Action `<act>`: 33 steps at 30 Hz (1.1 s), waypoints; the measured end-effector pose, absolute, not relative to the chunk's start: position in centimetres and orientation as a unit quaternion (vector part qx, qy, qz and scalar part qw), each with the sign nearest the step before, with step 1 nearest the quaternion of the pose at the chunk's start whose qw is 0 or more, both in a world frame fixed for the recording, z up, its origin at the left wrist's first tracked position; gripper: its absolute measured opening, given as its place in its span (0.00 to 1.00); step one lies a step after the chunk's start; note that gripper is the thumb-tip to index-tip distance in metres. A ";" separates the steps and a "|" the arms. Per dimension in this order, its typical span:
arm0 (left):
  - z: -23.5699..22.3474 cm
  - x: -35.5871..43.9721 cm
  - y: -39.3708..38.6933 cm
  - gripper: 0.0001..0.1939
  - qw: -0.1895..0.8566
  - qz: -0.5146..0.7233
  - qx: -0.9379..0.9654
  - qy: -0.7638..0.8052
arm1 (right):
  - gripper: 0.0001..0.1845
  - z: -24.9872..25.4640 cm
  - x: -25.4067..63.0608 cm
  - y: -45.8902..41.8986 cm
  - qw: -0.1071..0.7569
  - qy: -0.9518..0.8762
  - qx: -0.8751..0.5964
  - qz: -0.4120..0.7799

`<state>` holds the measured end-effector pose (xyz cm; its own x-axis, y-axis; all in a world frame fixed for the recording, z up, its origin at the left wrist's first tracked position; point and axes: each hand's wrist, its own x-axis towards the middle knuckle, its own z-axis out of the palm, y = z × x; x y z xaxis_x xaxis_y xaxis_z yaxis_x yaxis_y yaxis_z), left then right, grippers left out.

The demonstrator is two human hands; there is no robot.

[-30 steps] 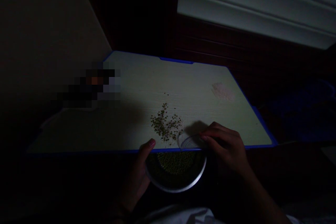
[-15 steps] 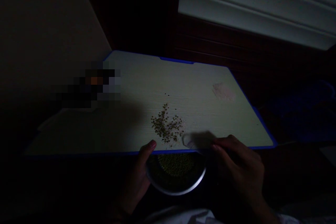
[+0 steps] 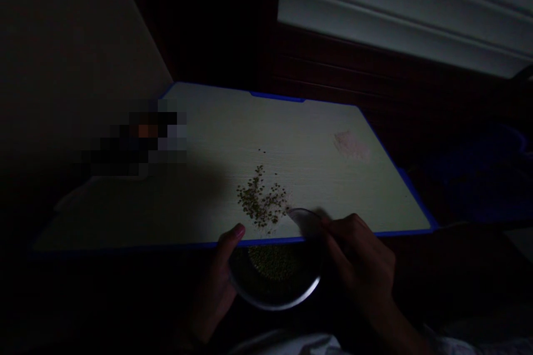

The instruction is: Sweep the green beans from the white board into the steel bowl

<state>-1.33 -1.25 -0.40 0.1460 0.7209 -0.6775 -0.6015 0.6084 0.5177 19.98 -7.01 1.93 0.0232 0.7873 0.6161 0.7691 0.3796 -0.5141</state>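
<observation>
My left hand (image 3: 222,277) is closed on the left rim of a round metal bowl (image 3: 287,306), its thumb up against the blue edge of a pale board-like tabletop (image 3: 216,127). Small greenish beans (image 3: 272,263) lie in the bowl, which sits just below the near edge. My right hand (image 3: 360,263) pinches a thin, pale piece with a curved edge (image 3: 306,221); the dark hides its exact kind. This piece is at the tabletop, just right of a scattered heap of similar small beans (image 3: 262,199) mixed with fine pale crumbs.
A pinkish-white smudge (image 3: 352,145) marks the right part of the tabletop. A pixelated patch covers something at the far left. Behind are a dark wooden panel and a pale ridged surface (image 3: 395,11). Something blue (image 3: 487,177) stands in shadow on the right.
My right hand has moved left with the curved piece, whose edge is now tilted up beside the beans. My left hand keeps its hold on the bowl; the view has shifted slightly.
</observation>
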 end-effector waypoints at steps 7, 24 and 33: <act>-2.3 -1.6 -1.3 0.14 0.748 0.448 0.062 0.486 | 0.04 1.9 21.7 -5.8 0.433 -0.660 -0.613 -0.028; -3.0 -1.9 -1.6 0.15 0.695 0.455 0.079 0.551 | 0.06 2.1 20.4 -3.9 0.430 -0.684 -0.589 -0.020; -2.3 -1.7 -1.4 0.12 0.744 0.436 0.048 0.504 | 0.06 2.5 24.8 -1.6 0.396 -0.636 -0.657 -0.079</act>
<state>-1.67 -1.43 -2.27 0.1116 0.6971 -0.7082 -0.6006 0.6151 0.5108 24.75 -1.56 2.47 0.1781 0.7735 0.6083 0.8991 0.1234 -0.4201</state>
